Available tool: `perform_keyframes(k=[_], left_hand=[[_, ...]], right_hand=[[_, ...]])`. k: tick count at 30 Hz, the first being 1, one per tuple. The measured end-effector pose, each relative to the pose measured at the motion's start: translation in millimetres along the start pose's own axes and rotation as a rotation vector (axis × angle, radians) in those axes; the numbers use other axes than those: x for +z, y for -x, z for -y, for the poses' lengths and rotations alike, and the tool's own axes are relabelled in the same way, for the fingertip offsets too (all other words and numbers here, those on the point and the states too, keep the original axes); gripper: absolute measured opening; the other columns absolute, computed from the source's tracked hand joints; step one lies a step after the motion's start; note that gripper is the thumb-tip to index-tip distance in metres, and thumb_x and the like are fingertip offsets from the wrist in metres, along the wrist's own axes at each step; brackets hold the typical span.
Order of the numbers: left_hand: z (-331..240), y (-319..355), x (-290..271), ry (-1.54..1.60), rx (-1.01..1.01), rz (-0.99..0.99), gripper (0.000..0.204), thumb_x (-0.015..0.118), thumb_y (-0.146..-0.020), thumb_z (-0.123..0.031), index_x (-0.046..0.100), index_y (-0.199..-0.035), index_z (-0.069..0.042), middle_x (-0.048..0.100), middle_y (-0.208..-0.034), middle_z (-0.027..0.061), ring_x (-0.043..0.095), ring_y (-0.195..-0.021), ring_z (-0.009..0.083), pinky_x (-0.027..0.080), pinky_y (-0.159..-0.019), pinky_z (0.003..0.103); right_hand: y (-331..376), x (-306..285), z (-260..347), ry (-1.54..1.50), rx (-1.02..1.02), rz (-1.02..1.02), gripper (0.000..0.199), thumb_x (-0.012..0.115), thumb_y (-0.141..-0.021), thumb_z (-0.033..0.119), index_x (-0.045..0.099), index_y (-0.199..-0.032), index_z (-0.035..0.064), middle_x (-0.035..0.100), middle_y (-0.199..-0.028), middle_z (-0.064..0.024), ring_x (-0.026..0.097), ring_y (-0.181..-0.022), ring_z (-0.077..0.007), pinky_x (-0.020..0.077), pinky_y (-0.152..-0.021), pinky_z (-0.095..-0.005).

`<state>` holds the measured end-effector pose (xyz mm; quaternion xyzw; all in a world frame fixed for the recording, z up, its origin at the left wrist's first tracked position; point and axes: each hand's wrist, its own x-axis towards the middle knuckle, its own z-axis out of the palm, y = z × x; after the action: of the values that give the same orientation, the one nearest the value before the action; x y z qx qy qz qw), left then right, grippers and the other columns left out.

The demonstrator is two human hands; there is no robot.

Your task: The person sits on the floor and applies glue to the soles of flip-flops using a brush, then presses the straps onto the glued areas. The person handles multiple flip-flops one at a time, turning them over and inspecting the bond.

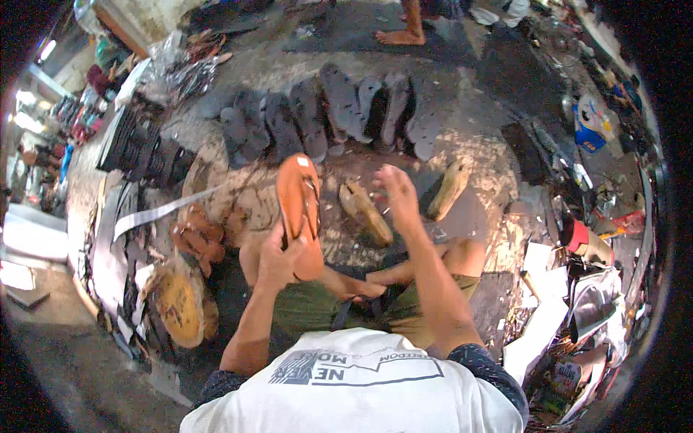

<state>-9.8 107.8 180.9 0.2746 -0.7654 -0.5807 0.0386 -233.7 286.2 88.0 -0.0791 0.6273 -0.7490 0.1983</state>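
Left hand [277, 261] grips tan sandal [292, 198] at its near end, left of the yellowish shoe last [367, 214]. Right hand [398, 198] is just right of that last, fingers loosely bent, seemingly empty. Judgement: firm hold on sandal edges, light thumb, avoids marking the surface.

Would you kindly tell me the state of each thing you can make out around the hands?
Left hand: closed on the brown sandal.
Brown sandal: held up, white label at its far end.
Right hand: partly open, nothing visibly held.
Left shoe form: lying unheld.
Right shoe form: lying unheld.
Dark soles: grouped together, some overlapping.
White strip: stretched out, slightly curved.
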Motion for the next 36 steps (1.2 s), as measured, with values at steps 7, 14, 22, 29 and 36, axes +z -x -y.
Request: perform_keyframes(k=[7, 14, 22, 29, 36], left_hand=[[24, 15, 9, 0.298, -0.08, 0.192, 0.041, 0.065, -0.1, -0.021, 0.059, -0.136, -0.001, 0.068, -0.127, 0.0062, 0.064, -0.119, 0.0206, 0.052, -0.102, 0.038], [60, 33, 17, 1.179, -0.201, 0.22, 0.051, 0.063, -0.103, -0.024, 0.049, -0.144, 0.003, 0.066, -0.132, 0.0102, 0.07, -0.111, 0.0201, 0.062, -0.089, 0.036], [48, 38, 19, 1.045, -0.039, 0.144, 0.058, 0.068, -0.101, -0.024, 0.046, -0.149, 0.0, 0.07, -0.124, 0.0088, 0.072, -0.104, 0.0161, 0.062, -0.089, 0.034], [20, 14, 18, 0.63, 0.002, 0.082, 0.055, 0.066, -0.101, -0.016, 0.045, -0.15, -0.002, 0.065, -0.13, 0.0096, 0.066, -0.111, 0.0184, 0.058, -0.086, 0.031], [31, -4, -10, 0.472, -0.026, -0.118, 0.048, 0.067, -0.099, -0.021, 0.056, -0.142, -0.003, 0.068, -0.126, 0.0067, 0.068, -0.107, 0.0201, 0.053, -0.098, 0.035]], right_hand=[[26, 60, 12, -0.357, 0.206, 0.343, 0.047, 0.059, -0.107, 0.036, 0.055, -0.138, 0.0017, 0.066, -0.121, -0.0055, 0.063, -0.107, -0.0156, 0.0534, -0.093, -0.0332], [40, 65, 29, -0.325, 0.119, 0.322, 0.039, 0.058, -0.108, 0.03, 0.058, -0.134, 0.0003, 0.069, -0.115, -0.004, 0.065, -0.1, -0.0111, 0.0558, -0.089, -0.0297], [41, 70, 37, -0.408, 0.121, 0.324, 0.039, 0.055, -0.109, 0.032, 0.06, -0.134, 0.0033, 0.069, -0.114, -0.0004, 0.062, -0.098, -0.0076, 0.0512, -0.091, -0.0265], [18, 71, 16, -0.139, -0.006, 0.337, 0.053, 0.052, -0.109, 0.042, 0.051, -0.143, 0.001, 0.061, -0.129, -0.0072, 0.058, -0.115, -0.016, 0.0483, -0.103, -0.0372], [33, -32, -130, 1.327, 0.093, 0.331, 0.076, 0.066, -0.1, 0.041, 0.034, -0.157, 0.0024, 0.043, -0.154, -0.0262, 0.05, -0.134, -0.0374, 0.0422, -0.111, -0.0472]])
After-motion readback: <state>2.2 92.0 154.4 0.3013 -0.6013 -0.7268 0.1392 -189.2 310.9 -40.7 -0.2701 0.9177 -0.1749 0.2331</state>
